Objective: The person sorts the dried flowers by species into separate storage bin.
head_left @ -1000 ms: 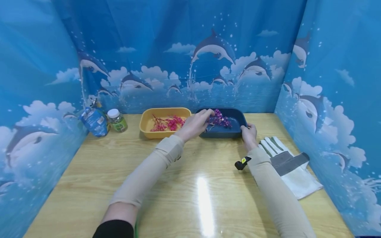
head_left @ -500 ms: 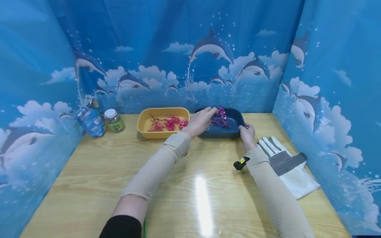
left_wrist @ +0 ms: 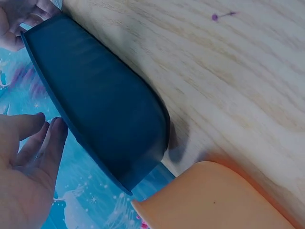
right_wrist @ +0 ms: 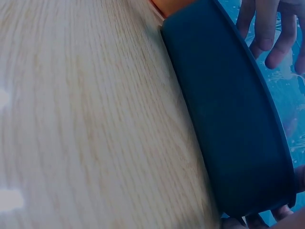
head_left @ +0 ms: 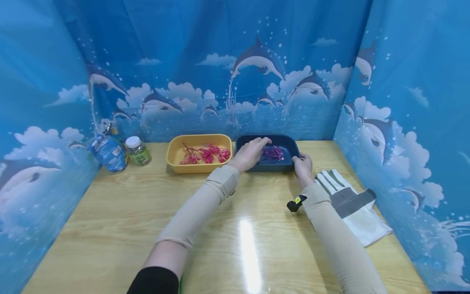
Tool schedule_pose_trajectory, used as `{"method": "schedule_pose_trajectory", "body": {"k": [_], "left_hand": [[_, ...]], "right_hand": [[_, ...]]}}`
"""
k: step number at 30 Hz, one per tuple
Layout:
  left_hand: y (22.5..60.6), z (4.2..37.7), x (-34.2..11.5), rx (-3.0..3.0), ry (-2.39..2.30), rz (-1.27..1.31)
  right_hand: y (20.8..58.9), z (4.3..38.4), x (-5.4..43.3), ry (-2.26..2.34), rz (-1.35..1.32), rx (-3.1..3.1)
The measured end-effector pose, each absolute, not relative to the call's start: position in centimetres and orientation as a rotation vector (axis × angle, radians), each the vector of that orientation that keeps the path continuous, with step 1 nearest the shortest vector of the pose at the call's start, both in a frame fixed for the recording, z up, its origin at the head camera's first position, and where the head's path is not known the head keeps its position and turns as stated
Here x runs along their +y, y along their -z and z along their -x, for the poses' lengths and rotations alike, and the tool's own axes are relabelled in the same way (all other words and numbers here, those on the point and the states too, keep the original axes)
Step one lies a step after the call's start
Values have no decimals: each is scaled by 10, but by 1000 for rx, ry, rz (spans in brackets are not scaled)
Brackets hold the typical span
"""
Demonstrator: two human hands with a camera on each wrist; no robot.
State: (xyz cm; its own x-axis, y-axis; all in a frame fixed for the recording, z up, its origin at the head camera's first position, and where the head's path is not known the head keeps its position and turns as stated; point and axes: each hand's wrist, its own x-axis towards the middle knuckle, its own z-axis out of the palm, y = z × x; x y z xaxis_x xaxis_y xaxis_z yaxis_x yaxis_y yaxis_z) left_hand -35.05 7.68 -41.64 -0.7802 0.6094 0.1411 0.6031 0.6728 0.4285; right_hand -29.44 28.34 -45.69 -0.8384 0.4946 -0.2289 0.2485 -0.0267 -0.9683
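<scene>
A dark blue tray [head_left: 275, 167] stands at the back of the table, with purple flower sprigs [head_left: 273, 153] lying inside. My left hand [head_left: 253, 153] hovers over the tray's left part, its fingers loosely bent near the rim. Nothing shows between the left thumb and fingers in the left wrist view. My right hand [head_left: 304, 168] grips the tray's right end, thumb at the rim and fingers low against the wall in the right wrist view. To the left stands a yellow tray [head_left: 198, 168] holding pink-red flower sprigs [head_left: 209, 154].
A blue pouch [head_left: 109, 153] and a white-capped jar [head_left: 138, 151] stand at the back left. White work gloves [head_left: 352, 206] with grey cuffs lie by the right forearm. A dolphin-print curtain [head_left: 205, 49] borders the table. A tiny purple bit [left_wrist: 215, 17] lies on the tabletop.
The purple sprig that stood up by my left fingers now lies lower in the blue tray, let go. My left hand has shifted slightly right; my right hand keeps its hold.
</scene>
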Motion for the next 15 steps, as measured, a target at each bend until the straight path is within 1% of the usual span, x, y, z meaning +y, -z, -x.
{"method": "schedule_pose_trajectory", "body": {"k": [7, 15], "left_hand": [[417, 350, 67, 2933, -732, -947], [414, 342, 45, 3052, -758, -963]], "right_hand": [[456, 297, 283, -1959, 802, -2064], [446, 295, 293, -1845, 785, -2108]]}}
